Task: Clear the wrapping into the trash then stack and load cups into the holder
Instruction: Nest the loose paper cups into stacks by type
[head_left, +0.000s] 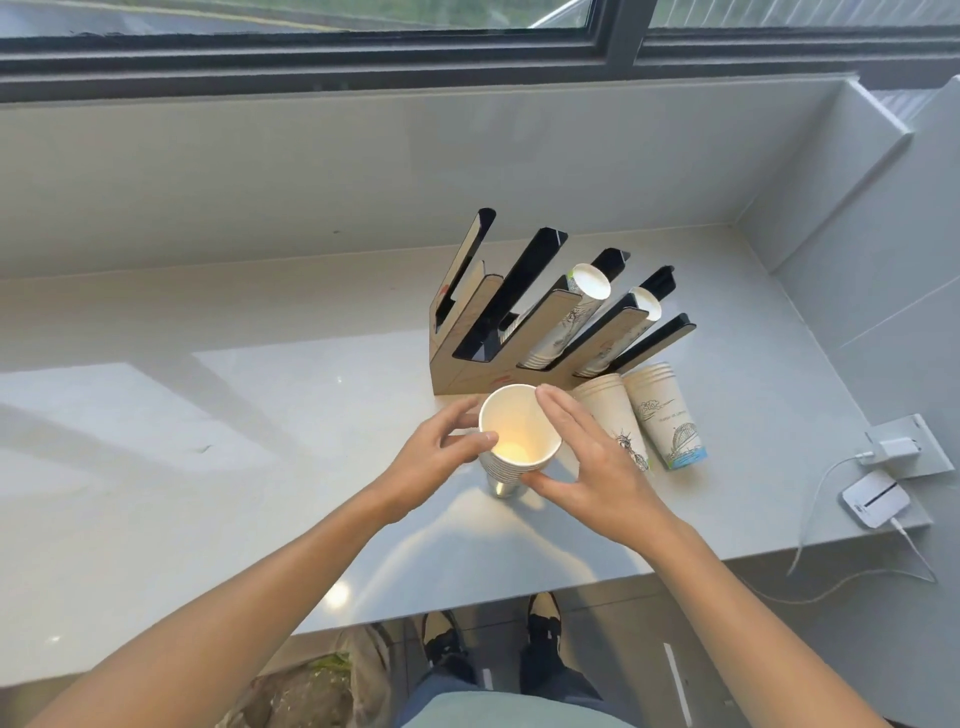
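Two bare hands meet around a stack of cups (514, 447) that stands open end up on the pale tabletop (218, 415).

The left hand (436, 452) is on one side of the stack. Its fingers (457, 413) curl around the far side, and its thumb presses the near side just under the top rim. So the left hand grips the stack.

The right hand (587, 462) is on the other side. Its long fingers lie flat along the top rim, and its thumb tucks low against the lined rims of the stack. This hand is more open and flat than curled, but it touches the stack on both sides too.

The top cup is white inside, with a warm yellow glow at the bottom.

Just past the fingertips stands the cup holder (540, 322), made of brown card with black slots that lean back. The two slots beyond the right hand have cups in them. The slots beyond the left hand look empty.

Right beside the right hand's fingers lie two more stacks on their sides. The nearer lying stack (613, 415) has a statue drawn on it. The farther lying stack (665, 415) has a bridge and a blue band.

Well away from the right hand, at the tabletop's edge, sits a white charger (875, 499) with a cable (810, 519).

Below the arms, two dark shoes (540, 618) stand on the floor.
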